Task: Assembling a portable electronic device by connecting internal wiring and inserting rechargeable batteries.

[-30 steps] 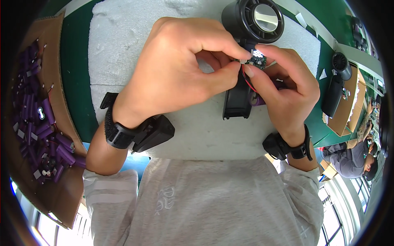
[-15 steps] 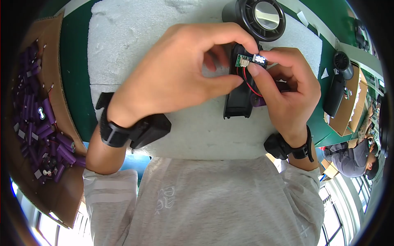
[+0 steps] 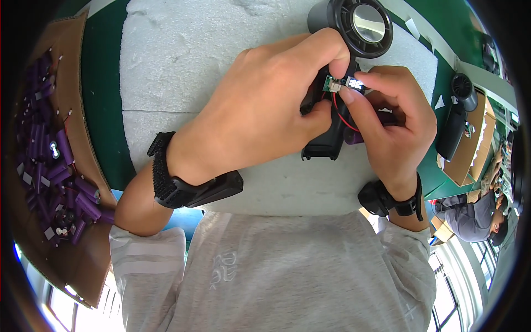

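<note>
a: holding what, up at one o'clock?

b: small green circuit board (image 3: 343,84), pinched between left hand (image 3: 260,119) and right hand (image 3: 390,124), both closed narrow on it, just above the black fan handle (image 3: 326,133).

a: wires?

b: thin red wire (image 3: 338,113) dropping from the board toward a purple battery cell (image 3: 354,137) tucked under the right palm. hard to tell how it joins.

a: risks?

b: likely a torn solder joint if pulled too hard, or the board slipping from the fingertips onto the white foam mat (image 3: 188,72). fan head (image 3: 359,25) at twelve o'clock, close enough to snag the wire. box of purple cells (image 3: 44,160) far off at nine o'clock.
</note>
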`<state>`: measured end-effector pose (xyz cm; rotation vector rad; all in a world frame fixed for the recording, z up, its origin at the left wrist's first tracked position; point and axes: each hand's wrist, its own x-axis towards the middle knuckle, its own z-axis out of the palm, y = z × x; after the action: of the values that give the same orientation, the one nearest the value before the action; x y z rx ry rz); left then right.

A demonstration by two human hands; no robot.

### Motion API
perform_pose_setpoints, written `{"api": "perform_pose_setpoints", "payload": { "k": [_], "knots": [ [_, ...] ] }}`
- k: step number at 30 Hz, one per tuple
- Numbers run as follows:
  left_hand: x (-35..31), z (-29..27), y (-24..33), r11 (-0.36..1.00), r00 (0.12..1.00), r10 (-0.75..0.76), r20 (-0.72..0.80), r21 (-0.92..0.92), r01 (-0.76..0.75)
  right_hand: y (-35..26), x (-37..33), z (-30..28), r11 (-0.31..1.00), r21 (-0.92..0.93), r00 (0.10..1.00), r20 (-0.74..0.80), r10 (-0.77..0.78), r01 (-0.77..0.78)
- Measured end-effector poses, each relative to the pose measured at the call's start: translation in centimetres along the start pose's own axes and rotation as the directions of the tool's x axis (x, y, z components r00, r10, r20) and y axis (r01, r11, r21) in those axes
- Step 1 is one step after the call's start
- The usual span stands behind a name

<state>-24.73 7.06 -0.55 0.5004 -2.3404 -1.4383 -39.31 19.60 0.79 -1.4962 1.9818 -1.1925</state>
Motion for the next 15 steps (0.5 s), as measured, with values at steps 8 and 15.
{"api": "perform_pose_setpoints", "payload": {
  "k": [8, 15],
  "knots": [
    [0.0, -0.8, -0.2, 0.991, 0.994, -0.053, 0.1, -0.116, 0.064, 0.2, 0.3, -0.4, 0.99, -0.083, 0.992, 0.06, -0.11, 0.115],
    [0.4, -1.6, -0.2, 0.938, 0.974, -0.1, 0.202, -0.307, 0.16, 0.4, 0.4, -0.4, 0.983, -0.093, 0.987, 0.049, -0.156, 0.16]
  ]
}}
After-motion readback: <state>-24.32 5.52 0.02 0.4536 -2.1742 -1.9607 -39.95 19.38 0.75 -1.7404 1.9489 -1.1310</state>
